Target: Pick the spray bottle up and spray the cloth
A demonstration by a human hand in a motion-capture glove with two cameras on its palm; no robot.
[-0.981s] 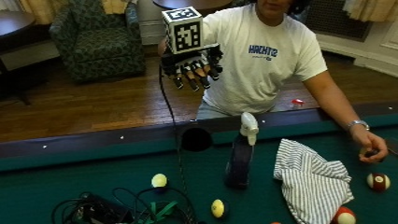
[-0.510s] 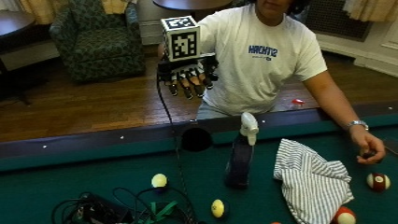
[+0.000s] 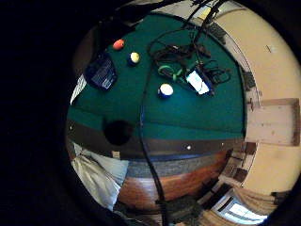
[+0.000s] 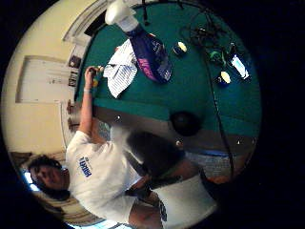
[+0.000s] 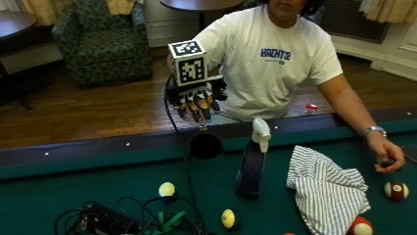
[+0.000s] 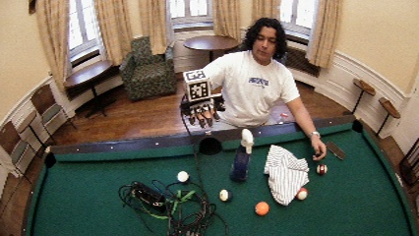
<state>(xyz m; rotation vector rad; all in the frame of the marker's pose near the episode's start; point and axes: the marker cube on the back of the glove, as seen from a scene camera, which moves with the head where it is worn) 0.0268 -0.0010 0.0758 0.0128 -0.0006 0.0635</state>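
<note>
A spray bottle (image 5: 251,164) with a dark blue body and a white trigger head stands upright on the green pool table. A striped cloth (image 5: 326,191) lies crumpled just beside it, on the side of the person's bare hand. My gloved right hand (image 5: 196,104) hangs in the air over the table's rail, above the side pocket (image 5: 206,145), fingers pointing down and spread, holding nothing. It is short of the bottle and higher than its head. The thumb side palm view shows the bottle (image 4: 150,57) and cloth (image 4: 121,71) on the felt below.
The person's bare left hand (image 5: 385,159) rests on the felt past the cloth. Several pool balls lie around: a yellow one (image 5: 167,189), a yellow striped one (image 5: 228,218), a maroon striped one (image 5: 395,190). A tangle of cables (image 5: 124,221) sits near the front.
My gloved hand has come down toward the rail and the side pocket. Bottle, cloth and balls have stayed where they were.
</note>
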